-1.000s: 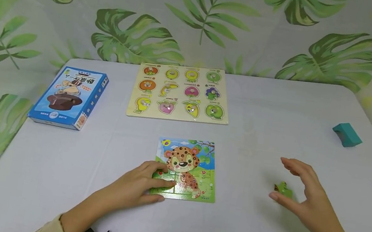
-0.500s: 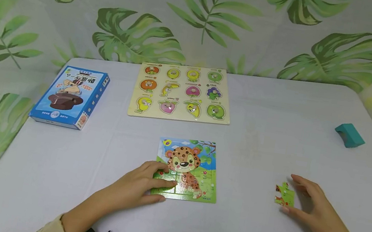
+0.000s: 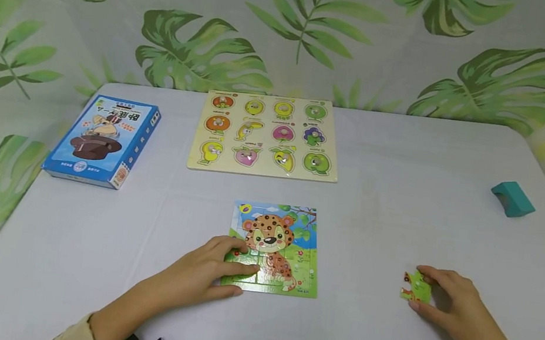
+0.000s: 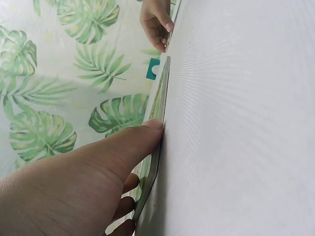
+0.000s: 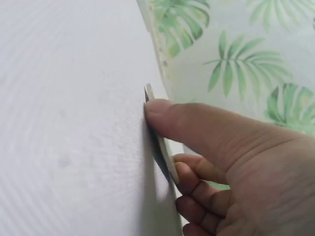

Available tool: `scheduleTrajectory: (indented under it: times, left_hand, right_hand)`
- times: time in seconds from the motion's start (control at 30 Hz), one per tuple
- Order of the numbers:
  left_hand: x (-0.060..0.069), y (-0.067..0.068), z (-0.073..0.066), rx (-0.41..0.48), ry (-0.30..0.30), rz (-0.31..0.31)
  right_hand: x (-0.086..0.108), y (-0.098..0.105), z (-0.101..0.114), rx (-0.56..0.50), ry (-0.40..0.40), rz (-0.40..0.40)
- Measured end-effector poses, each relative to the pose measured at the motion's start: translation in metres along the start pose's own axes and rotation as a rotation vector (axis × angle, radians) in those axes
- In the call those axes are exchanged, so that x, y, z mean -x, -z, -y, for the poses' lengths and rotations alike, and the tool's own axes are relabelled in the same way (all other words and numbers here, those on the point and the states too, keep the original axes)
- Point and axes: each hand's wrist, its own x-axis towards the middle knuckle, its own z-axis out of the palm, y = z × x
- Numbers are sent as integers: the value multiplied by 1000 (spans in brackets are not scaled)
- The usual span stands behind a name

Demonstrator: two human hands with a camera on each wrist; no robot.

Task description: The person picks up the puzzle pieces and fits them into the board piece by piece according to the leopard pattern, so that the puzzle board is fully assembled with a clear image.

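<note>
A square jigsaw puzzle [image 3: 285, 255] with a spotted cub picture lies near the middle of the table. My left hand [image 3: 203, 269] rests on its lower left part, fingers on the picture and thumb at the near edge. That hand covers part of the puzzle. Off to the right, my right hand [image 3: 461, 310] pinches a small green puzzle piece [image 3: 413, 287] between thumb and fingers. In the right wrist view, the puzzle piece [image 5: 172, 164] is seen edge-on, tilted, with one side lifted from the cloth.
Behind the puzzle lies a wooden fruit board [image 3: 267, 136]. A blue box [image 3: 100, 140] stands at the left, and a teal block [image 3: 513, 199] sits near the right edge. White cloth [image 3: 348, 336] covers the table; a leaf-patterned sheet [image 3: 307, 15] hangs behind.
My right hand has come down beside the puzzle piece, and its thumb and fingers have closed on the piece. The left hand stays on the puzzle.
</note>
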Motion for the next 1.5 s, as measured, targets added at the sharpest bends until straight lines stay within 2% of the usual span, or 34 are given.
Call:
scheduleTrajectory:
  times: [0.07, 0.17, 0.43, 0.6, 0.73, 0.83, 0.93, 1.07, 1.23, 1.5]
  left_hand:
    - [0, 0, 0, 1, 0, 1]
    - [-1, -1, 0, -7, -8, -1]
    - [-6, -1, -2, -91, -62, -16]
    - [-11, -2, -6, -112, -69, -6]
    - [-14, -4, -8, -106, -88, -10]
    - [-16, -6, -9, -148, -110, -15]
    - [-18, -7, -12, -199, -123, -8]
    - [-20, -8, -17, -266, -110, 28]
    - [-22, -12, -22, -367, -117, 39]
    - [-23, -14, -28, -475, -104, 48]
  right_hand:
    - [-1, -1, 4, -14, -4, -19]
    - [-2, -2, 13, -19, 37, -62]
    - [-19, -7, 58, -95, 167, -101]
    - [-37, -27, 87, -122, 297, -83]
    - [-48, -48, 101, -172, 346, -28]
    - [-53, -62, 106, -190, 330, 24]
    - [-56, -73, 108, -202, 281, 68]
    - [-61, -83, 109, -197, 265, 73]
    - [-67, -89, 113, -157, 286, 63]
    - [-74, -86, 123, -97, 254, 119]
